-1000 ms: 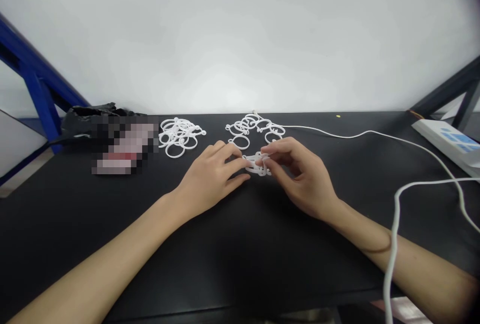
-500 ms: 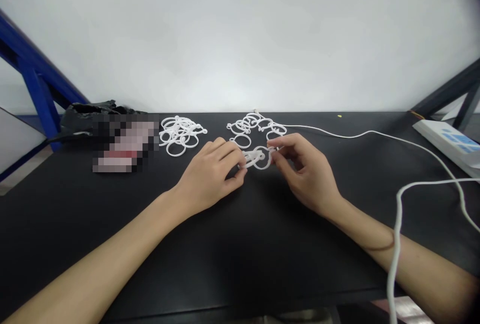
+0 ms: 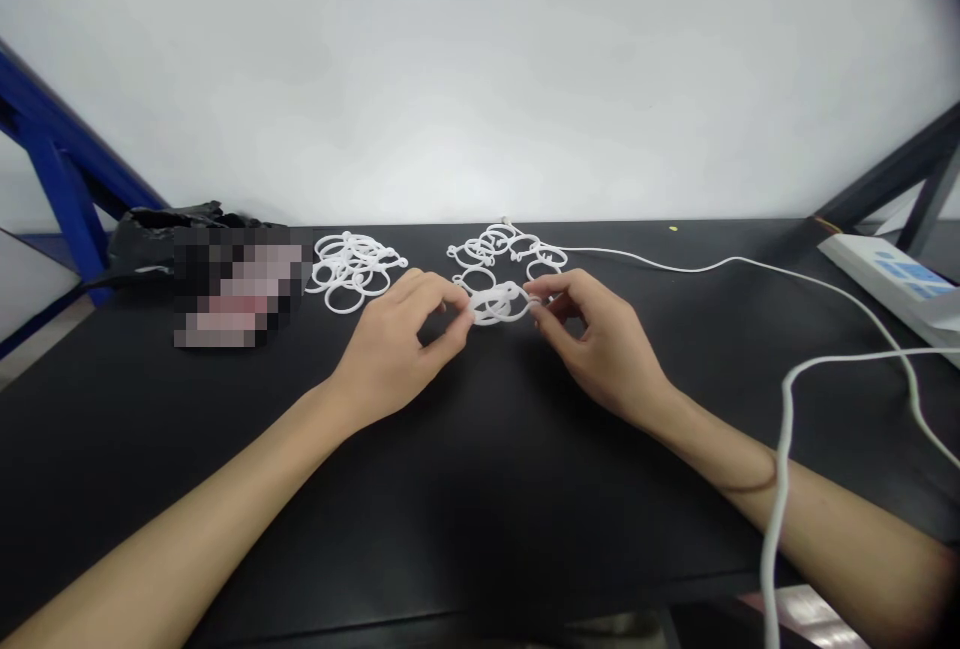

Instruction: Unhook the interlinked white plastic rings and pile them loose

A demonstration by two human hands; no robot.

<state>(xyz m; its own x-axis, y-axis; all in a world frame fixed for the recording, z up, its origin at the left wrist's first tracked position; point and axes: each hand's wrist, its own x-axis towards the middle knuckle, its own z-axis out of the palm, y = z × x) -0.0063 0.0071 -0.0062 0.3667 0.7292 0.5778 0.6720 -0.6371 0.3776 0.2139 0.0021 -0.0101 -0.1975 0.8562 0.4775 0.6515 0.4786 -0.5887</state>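
Note:
My left hand (image 3: 397, 344) and my right hand (image 3: 600, 344) meet over the middle of a black table (image 3: 465, 489). Between their fingertips they pinch a small cluster of white plastic rings (image 3: 497, 303), the left hand on its left side and the right hand on its right side. Just beyond lies a loose pile of white rings (image 3: 504, 254). A second pile of white rings (image 3: 352, 264) lies further left.
A black bag (image 3: 169, 229) and a blurred-out patch sit at the back left. White cables (image 3: 787, 399) cross the right side of the table. A white power strip (image 3: 892, 284) rests at the far right. Blue frame bars stand at the left.
Both hands have lifted the ring cluster slightly and shifted it away from me, toward the nearer pile. The fingers have changed their pinch on it.

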